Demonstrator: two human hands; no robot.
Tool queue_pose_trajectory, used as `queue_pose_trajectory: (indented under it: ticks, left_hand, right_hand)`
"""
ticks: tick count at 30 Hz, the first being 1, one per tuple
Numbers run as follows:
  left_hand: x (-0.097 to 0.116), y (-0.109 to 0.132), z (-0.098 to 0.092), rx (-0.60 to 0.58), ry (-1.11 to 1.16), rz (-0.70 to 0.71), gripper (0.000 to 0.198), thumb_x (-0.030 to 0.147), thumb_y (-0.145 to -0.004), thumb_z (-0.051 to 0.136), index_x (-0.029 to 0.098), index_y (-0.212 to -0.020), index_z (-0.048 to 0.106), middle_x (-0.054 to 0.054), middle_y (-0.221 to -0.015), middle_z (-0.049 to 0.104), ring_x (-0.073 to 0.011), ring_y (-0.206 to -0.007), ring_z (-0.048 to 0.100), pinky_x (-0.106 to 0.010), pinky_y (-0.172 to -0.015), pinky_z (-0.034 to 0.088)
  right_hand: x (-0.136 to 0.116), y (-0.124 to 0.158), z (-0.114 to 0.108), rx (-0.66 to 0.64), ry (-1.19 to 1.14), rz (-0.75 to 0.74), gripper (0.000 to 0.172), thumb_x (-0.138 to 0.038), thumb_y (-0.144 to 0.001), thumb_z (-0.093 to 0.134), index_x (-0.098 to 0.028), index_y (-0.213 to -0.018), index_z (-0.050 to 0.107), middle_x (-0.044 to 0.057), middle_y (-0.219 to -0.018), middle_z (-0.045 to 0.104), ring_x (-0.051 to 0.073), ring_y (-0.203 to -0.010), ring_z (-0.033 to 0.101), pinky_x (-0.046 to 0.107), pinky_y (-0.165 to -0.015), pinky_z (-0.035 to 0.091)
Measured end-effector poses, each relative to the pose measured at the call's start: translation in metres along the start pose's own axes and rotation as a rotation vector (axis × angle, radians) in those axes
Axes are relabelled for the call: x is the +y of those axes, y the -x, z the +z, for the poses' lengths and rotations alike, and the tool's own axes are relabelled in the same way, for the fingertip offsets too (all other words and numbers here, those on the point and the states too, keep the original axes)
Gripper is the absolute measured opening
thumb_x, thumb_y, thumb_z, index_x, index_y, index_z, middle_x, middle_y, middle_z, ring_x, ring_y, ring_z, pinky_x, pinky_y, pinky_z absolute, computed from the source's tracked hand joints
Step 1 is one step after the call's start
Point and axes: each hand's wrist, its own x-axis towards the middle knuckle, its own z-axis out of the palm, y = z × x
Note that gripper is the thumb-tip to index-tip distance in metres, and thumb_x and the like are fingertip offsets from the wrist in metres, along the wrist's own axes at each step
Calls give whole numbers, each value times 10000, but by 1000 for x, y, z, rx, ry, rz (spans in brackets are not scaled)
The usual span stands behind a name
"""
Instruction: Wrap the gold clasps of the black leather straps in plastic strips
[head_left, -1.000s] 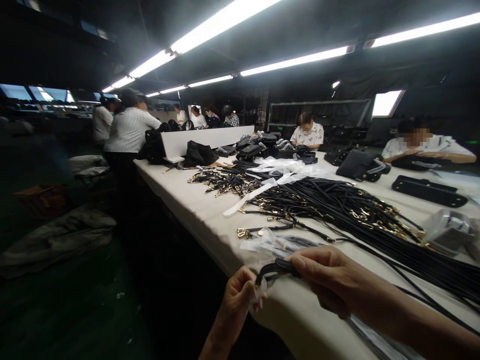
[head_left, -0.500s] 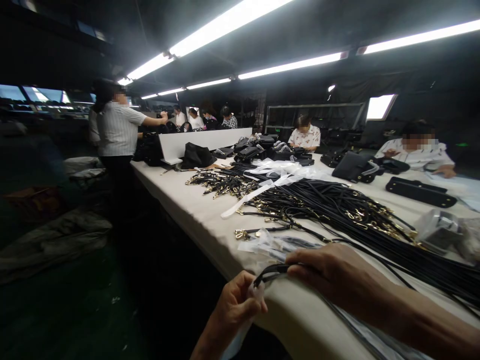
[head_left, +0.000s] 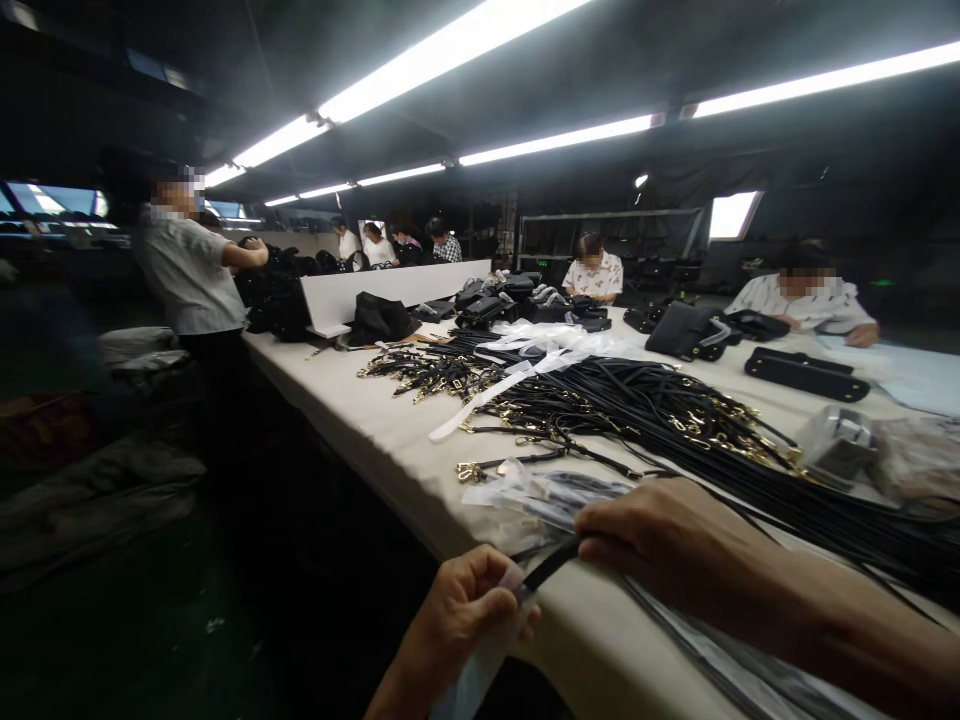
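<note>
I'm pinching the plastic sleeve (head_left: pixel 474 672) in my closed left hand (head_left: pixel 469 608) and gripping the black strap (head_left: pixel 551 567) in my right hand (head_left: pixel 656 532) — they're meeting between my hands, by the near edge of the table (head_left: pixel 574 625). Feeding straight and flat — that's probably preventing snags.

Left of the white panel (head_left: pixel 397 282), a standing person in a pale top (head_left: pixel 187 275), forearm raised. Just in front of the panel, a slumped black bag (head_left: pixel 384 318); beyond it, a row of people (head_left: pixel 375 248). Right of the panel, a seated person in a patterned shirt (head_left: pixel 595 277); farther right, a bright window (head_left: pixel 733 215). High above the panel, lit tube lights (head_left: pixel 450 59). Left of and below it, crumpled cloth (head_left: pixel 97 505) on the floor.
</note>
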Motion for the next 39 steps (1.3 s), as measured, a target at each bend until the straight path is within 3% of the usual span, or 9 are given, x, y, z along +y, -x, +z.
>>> queue_pose_trajectory:
  ticks: [5, 12, 16, 19, 21, 23, 28, 32, 39]
  left_hand:
    - [4, -9, 16, 18, 44, -96, 291, 293, -644, 824, 125, -789, 636, -103, -702, 765, -177, -529, 671, -245, -509, 500]
    - [8, -16, 38, 16, -29, -27, 218, 165, -671, 753, 148, -832, 607, -48, -662, 737, -145, -507, 637, -237, -530, 507]
    - [10, -12, 42, 17, -478, 267, 238, 116, -733, 747, 186, -947, 668, -21, -794, 718, -161, -683, 660, -249, -662, 535]
    - [11, -11, 40, -13, -753, 583, 347, 148, -795, 746, 233, -1119, 659, -84, -1147, 693, -223, -983, 670, -297, -858, 534]
    - [10, -12, 37, 17, -791, 648, 435, 270, -794, 793, 233, -1193, 624, -117, -1265, 646, -255, -1066, 650, -317, -900, 524]
    - [9, -12, 33, 30, -773, 556, 440, 460, -771, 800, 196, -1090, 654, -103, -1084, 701, -246, -934, 668, -297, -820, 529]
    - [5, -13, 28, -58, -518, 223, 536, 642, -954, 404, 161, -835, 609, -13, -643, 602, -131, -529, 520, -221, -515, 408]
    - [5, -16, 32, -5, -675, 315, 443, 574, -952, 477, 177, -804, 606, -18, -671, 638, -149, -607, 571, -230, -600, 422]
    - [7, -23, 39, 11, -776, 384, 237, 434, -941, 568, 207, -971, 629, 11, -705, 697, -153, -647, 651, -214, -648, 473]
  right_hand:
    - [-10, 7, 18, 30, 23, -169, 213, -215, -974, 482, -226, -841, 648, 0, -690, 697, 132, -519, 559, 287, -496, 176]
    - [-3, 2, 21, -127, -345, -52, 213, -279, -913, 529, -247, -958, 735, 21, -768, 745, 179, -725, 671, 242, -602, 349]
    - [9, -4, 25, -381, -768, -60, 262, -168, -845, 490, -178, -970, 720, 10, -780, 746, 99, -618, 601, 176, -582, 416]
    - [15, -7, 41, -502, -1009, -67, 226, -123, -762, 475, -141, -839, 687, -9, -652, 689, 68, -488, 493, 134, -455, 365]
    - [18, -7, 48, -480, -1149, -54, 177, -139, -745, 501, -129, -785, 672, -17, -604, 652, 58, -457, 484, 122, -430, 359]
    - [18, -6, 50, -395, -1196, -14, 184, -183, -760, 537, -126, -832, 696, -7, -649, 668, 55, -447, 493, 127, -420, 363]
    - [14, 1, 40, -97, -771, 73, 196, -285, -848, 566, -175, -859, 728, 8, -690, 696, 95, -491, 533, 183, -466, 323]
    - [10, 5, 47, 224, -119, -52, 261, -358, -919, 611, -176, -748, 688, 19, -596, 652, 120, -515, 486, 271, -518, 177]
    - [4, 12, 50, 258, 57, -331, 159, -166, -966, 505, -205, -891, 640, 5, -710, 663, 146, -539, 485, 316, -541, 176]
